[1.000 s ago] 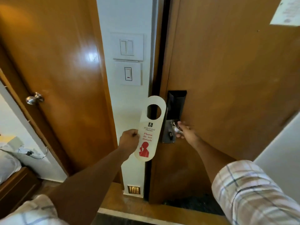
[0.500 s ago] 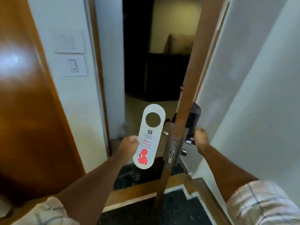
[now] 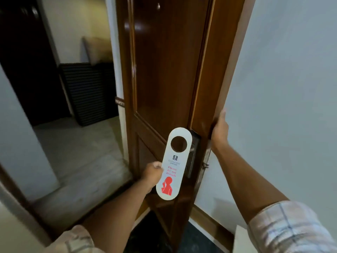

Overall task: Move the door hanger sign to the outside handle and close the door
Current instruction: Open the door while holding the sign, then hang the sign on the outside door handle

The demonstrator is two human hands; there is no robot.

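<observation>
Door: swung wide since half-second ago, outer face exposed. Left hand grip pinching door hanger sign beside outside handle. Right hand grip wrapped on door edge. Hanging next.

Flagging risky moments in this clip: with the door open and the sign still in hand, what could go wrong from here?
1. The right hand grips the door by its edge; swinging it shut could pinch the fingers against the frame.
2. The left hand holds the sign by one side only, so the card could twist or slip while its hole is threaded over the outside handle.
</observation>
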